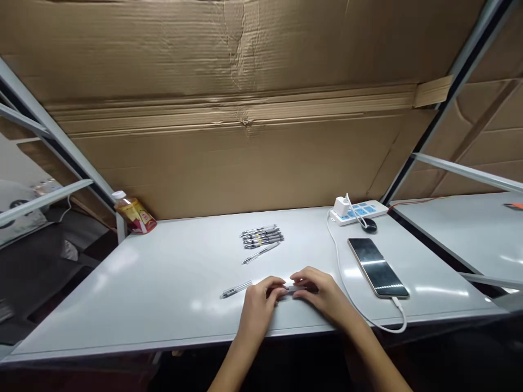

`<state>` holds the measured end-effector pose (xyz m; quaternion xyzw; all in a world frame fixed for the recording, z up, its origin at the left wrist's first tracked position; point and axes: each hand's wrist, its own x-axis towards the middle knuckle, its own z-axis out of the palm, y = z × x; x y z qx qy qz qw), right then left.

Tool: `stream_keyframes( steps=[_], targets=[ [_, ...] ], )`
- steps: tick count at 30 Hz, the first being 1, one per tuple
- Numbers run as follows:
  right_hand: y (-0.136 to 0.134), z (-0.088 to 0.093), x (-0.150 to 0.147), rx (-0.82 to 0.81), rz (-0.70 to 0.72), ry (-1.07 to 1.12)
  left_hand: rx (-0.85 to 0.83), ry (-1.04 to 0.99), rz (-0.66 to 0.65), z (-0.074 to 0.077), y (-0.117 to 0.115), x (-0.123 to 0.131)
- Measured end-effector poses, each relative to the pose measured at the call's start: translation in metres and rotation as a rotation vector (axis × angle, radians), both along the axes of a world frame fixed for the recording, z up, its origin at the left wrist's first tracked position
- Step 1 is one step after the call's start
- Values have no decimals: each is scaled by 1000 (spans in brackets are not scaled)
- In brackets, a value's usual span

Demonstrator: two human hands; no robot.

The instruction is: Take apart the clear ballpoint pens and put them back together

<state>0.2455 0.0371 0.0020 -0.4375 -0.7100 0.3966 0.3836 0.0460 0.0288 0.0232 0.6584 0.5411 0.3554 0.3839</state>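
Between my two hands, low over the front of the white table, lies a clear and grey pen. My left hand pinches its left end with thumb and fingers. Its right end is in the closed fingers of my right hand, which hide that part. Left of my hands rest clear pens close together, their exact number hard to tell. Farther back, several grey and clear pens lie side by side in a bunch. A single clear pen lies slanted just in front of that bunch.
A phone on a white charging cable lies to the right. Behind it are a power strip with a charger and a black mouse. A drink bottle leans at the back left. Cardboard walls the rear.
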Motion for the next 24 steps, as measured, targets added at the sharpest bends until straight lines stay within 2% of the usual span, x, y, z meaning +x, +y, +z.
stream_keyframes(
  steps=[8,16,20,22,24],
  targets=[
    [-1,1,-3,124,97,-139,39,55,-45,4,-2,1],
    [0,-6,-2,235,99,-232,5,15,-64,-2,-2,0],
    [-1,-6,-2,268,98,-272,0,11,-107,0,-5,2],
    [-2,-5,-1,260,80,-261,60,36,-86,1,-6,-2],
    [-2,-3,-1,244,47,-253,191,116,7,1,-8,-14]
  ],
)
